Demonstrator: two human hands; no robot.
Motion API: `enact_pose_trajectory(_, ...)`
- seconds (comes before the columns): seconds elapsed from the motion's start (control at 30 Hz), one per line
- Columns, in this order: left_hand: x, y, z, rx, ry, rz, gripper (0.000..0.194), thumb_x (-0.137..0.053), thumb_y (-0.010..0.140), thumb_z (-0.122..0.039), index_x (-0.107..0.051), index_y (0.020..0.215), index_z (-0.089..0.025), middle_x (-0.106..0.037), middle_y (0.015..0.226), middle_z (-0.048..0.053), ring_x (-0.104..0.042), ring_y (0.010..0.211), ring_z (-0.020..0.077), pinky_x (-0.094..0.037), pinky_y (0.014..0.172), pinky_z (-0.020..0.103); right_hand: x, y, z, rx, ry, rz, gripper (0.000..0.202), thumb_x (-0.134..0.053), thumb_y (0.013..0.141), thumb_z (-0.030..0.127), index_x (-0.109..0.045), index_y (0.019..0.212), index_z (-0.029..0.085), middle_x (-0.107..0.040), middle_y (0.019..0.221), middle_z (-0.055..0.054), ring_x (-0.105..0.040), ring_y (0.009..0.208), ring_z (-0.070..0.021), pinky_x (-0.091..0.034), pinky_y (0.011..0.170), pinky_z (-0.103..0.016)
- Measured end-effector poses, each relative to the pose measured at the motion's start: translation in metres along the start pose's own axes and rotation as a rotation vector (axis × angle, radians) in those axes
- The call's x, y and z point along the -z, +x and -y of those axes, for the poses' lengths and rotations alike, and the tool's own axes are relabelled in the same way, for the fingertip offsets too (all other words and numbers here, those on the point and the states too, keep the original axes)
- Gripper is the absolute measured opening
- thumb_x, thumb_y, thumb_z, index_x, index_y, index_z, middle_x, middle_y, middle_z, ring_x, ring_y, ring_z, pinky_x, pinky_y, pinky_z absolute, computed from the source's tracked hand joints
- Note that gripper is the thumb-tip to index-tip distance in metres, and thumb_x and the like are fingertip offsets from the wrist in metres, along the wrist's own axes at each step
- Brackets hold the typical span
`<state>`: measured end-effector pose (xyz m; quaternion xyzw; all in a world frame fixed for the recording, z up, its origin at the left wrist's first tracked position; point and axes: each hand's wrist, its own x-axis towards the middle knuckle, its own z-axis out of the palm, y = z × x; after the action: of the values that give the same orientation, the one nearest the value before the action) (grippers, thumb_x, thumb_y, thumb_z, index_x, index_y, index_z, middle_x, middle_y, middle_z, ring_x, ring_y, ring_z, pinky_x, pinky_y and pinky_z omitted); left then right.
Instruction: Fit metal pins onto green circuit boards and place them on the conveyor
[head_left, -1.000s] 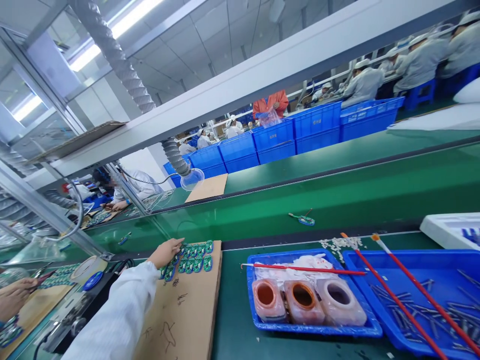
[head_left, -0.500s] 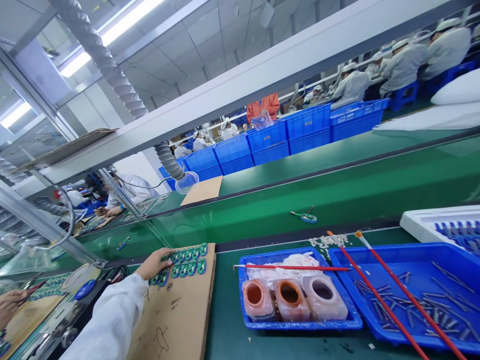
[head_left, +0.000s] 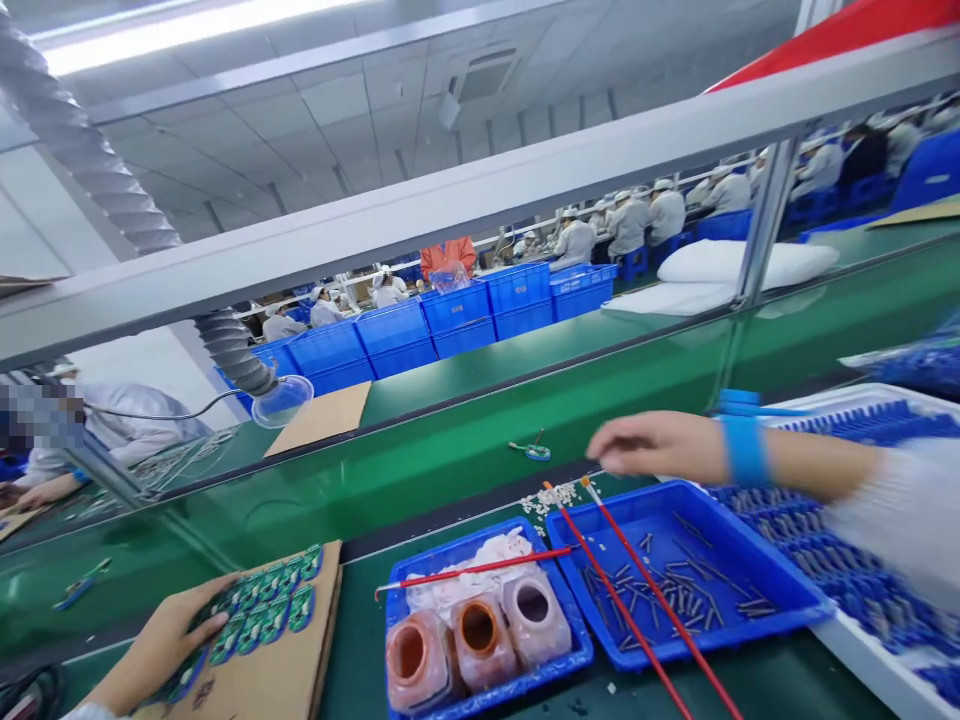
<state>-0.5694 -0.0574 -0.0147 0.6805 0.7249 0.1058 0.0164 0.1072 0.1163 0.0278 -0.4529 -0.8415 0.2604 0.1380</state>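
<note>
My left hand [head_left: 169, 630] grips the left end of two rows of green circuit boards [head_left: 259, 605] on a cardboard sheet [head_left: 277, 675], thumb and fingers closed around the nearest boards. Part of those boards is hidden under the hand. My right hand [head_left: 649, 443], a blue band on its wrist, is in the air above the back edge of a blue tray [head_left: 787, 600]. Its fingers are loosely curled and apart, slightly blurred, with nothing visible in them.
Three stained jars [head_left: 476, 630] and a white cloth stand in another blue tray [head_left: 577, 655]. Red-handled brushes [head_left: 667, 610] lie across the trays, near small white pieces [head_left: 551, 497]. A white tray [head_left: 870, 665] of blue parts is at right. A wired board [head_left: 534, 452] lies on the green belt.
The view has swung to the right. My right hand has come into view from the right. My left hand stays at the circuit boards.
</note>
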Motion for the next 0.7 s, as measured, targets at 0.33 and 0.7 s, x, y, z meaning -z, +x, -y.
enact_pose_trajectory(0.33, -0.024, -0.043, 0.059, 0.033, -0.148, -0.242, 0.029, -0.046, 0.073, -0.057, -0.058, 0.099, -0.059, -0.059, 0.114, -0.024, -0.051, 0.116, 0.0287, -0.03, 0.105, 0.053, -0.054, 0.128, -0.049, -0.313, -0.42, 0.173, 0.025, -0.06, 0.093, 0.032, -0.057, 0.106, 0.011, -0.056, 0.104, -0.008, -0.055, 0.094, -0.0213, -0.047, 0.086, -0.04)
enact_pose_trajectory(0.7, 0.007, -0.08, 0.021, 0.324, 0.039, -0.049, 0.047, -0.04, 0.087, -0.045, -0.054, 0.118, -0.011, -0.058, 0.122, 0.015, -0.052, 0.114, 0.0254, -0.035, 0.102, 0.046, -0.055, 0.106, -0.115, -0.131, -0.413, 0.03, 0.082, -0.03, 0.065, 0.092, -0.057, 0.045, 0.017, -0.055, 0.053, -0.012, -0.05, 0.048, -0.0144, -0.036, 0.056, -0.033)
